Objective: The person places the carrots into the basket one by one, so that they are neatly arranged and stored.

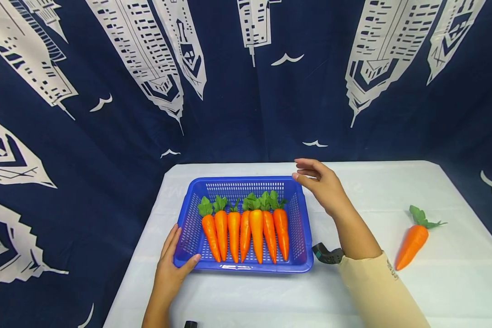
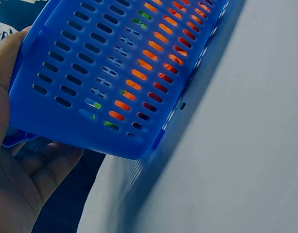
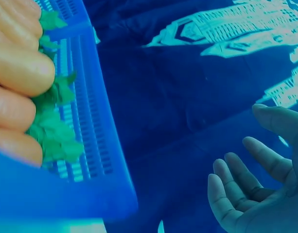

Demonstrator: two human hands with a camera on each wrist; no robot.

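A blue plastic basket [image 1: 246,269] with slotted walls sits on the white table. Several orange carrots [image 1: 233,234] with green leafy tops lie side by side in it, leaves toward the back. My left hand [image 1: 171,269] holds the basket's front left corner, the thumb at the front rim and the fingers along the left side. In the left wrist view the basket's wall [image 2: 66,116] fills much of the picture. My right hand [image 1: 320,184] hovers by the back right corner, fingers loosely bent and holding nothing; the right wrist view shows this hand [image 3: 265,179] apart from the basket.
One more carrot [image 1: 412,246] lies alone on the right side of the white-covered table [image 1: 365,296]. Behind and to the left hangs dark blue cloth [image 1: 246,114] printed with white buildings and birds. A black wristband [image 1: 328,254] is on the right wrist.
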